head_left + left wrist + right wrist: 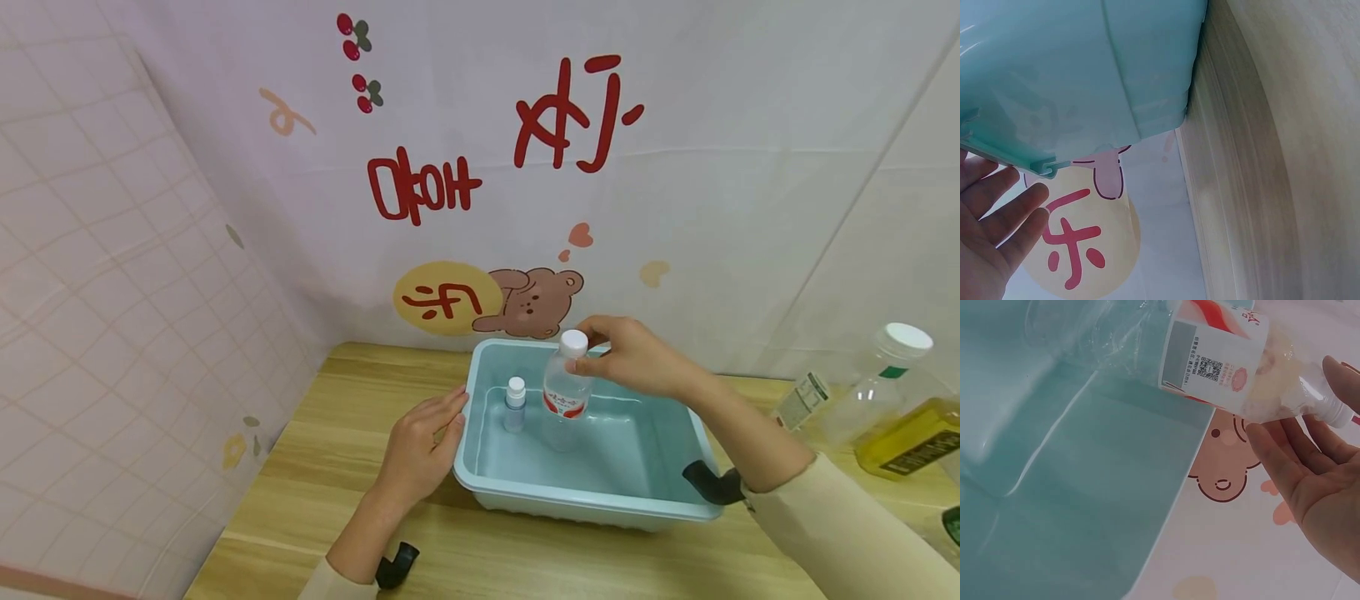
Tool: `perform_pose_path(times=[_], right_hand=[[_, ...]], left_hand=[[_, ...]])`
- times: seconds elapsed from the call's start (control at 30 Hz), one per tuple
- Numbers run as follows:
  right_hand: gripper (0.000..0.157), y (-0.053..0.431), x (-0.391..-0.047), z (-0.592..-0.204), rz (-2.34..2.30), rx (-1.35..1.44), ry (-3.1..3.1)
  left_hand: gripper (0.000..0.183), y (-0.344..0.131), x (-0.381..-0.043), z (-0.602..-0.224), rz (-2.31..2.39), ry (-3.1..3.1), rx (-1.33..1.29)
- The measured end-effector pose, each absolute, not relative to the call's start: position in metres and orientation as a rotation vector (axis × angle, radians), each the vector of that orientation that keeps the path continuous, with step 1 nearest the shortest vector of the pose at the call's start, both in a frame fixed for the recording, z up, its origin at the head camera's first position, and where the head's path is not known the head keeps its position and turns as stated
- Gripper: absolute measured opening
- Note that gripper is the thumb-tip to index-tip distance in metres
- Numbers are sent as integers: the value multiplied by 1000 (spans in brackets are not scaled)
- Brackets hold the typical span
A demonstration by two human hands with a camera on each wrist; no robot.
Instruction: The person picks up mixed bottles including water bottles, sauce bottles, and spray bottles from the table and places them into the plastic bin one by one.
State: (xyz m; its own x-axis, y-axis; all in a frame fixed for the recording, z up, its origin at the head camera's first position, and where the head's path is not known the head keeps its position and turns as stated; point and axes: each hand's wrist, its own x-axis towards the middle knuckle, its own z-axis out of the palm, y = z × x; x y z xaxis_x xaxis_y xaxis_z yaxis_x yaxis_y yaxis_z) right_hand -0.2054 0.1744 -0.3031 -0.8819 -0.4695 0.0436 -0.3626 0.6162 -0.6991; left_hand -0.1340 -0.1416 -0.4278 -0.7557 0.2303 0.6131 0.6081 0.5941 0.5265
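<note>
A clear plastic water bottle with a white cap and a red and white label stands upright in a pale blue-green plastic basin. My right hand holds it near the neck, thumb on one side and fingers on the other; the right wrist view shows the bottle beside my fingertips. To its left in the basin is a small white-capped bottle. My left hand touches the basin's left rim. In the left wrist view its fingers are spread and nearly straight against the rim.
On the wooden table, at the right, are a large clear bottle with a white cap, a bottle of yellow liquid and a labelled container. A printed cloth hangs behind the basin.
</note>
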Motion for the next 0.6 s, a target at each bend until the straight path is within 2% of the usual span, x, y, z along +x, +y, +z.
perform_pose_path(times=[0.37,0.6], right_hand=[[30,173,-208,-303,-1076,-712,2711],[37,175,-207,-298,-1057,-719,2698]], left_hand=[[33,-143,-135,-427,-1022,-2330,-676],[33,-142,-135,-427,-1027,-2333,-676]])
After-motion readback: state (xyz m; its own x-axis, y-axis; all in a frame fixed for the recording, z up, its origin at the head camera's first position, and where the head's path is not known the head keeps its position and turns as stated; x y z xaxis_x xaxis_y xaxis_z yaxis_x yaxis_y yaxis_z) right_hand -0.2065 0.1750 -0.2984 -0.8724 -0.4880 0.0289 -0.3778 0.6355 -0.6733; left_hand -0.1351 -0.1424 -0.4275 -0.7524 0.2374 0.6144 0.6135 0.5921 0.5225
